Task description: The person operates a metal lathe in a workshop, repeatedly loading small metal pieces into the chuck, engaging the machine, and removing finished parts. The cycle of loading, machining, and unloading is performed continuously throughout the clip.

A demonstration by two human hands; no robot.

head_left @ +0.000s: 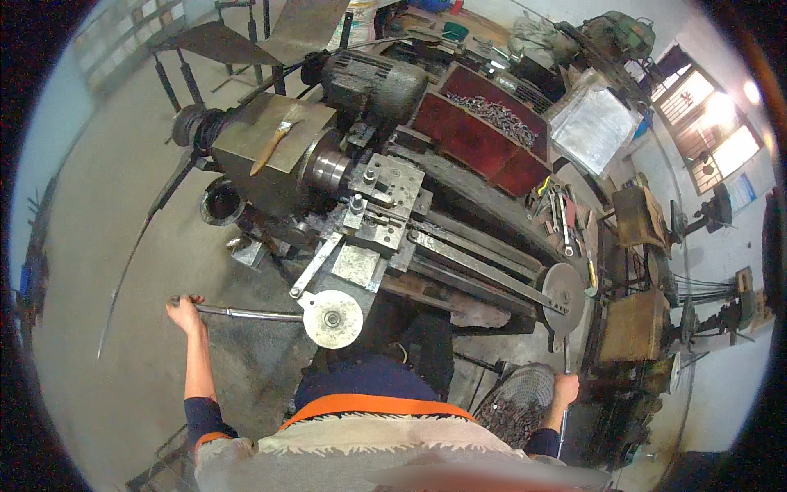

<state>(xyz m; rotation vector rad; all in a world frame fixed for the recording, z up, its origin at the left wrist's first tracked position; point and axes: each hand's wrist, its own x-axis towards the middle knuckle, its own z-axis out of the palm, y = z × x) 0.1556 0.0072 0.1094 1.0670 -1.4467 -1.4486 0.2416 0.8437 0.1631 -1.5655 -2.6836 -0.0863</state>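
My left hand [188, 315] is closed around the outer end of a steel lever [256, 314], which reaches right to a pale round disc [332, 319] at the front of a lathe. Low on the right, my right hand [566, 389] grips another long lever [566, 357], joined to a larger grey disc [564, 297]. A flat linkage bar [484, 266] runs from that disc to the metal tool slide [381, 217]. Beside the slide is the shiny round spindle [330, 170]. Any workpiece there is too small to make out.
A paintbrush [272, 149] lies on the headstock [238, 139]. Behind the bed, a dark red tray [475, 143] holds many small metal parts. Wrenches [567, 217] lie right of it. A mesh basket [520, 381] of dark metal pieces sits by my right arm. A thin rod [135, 261] juts out left.
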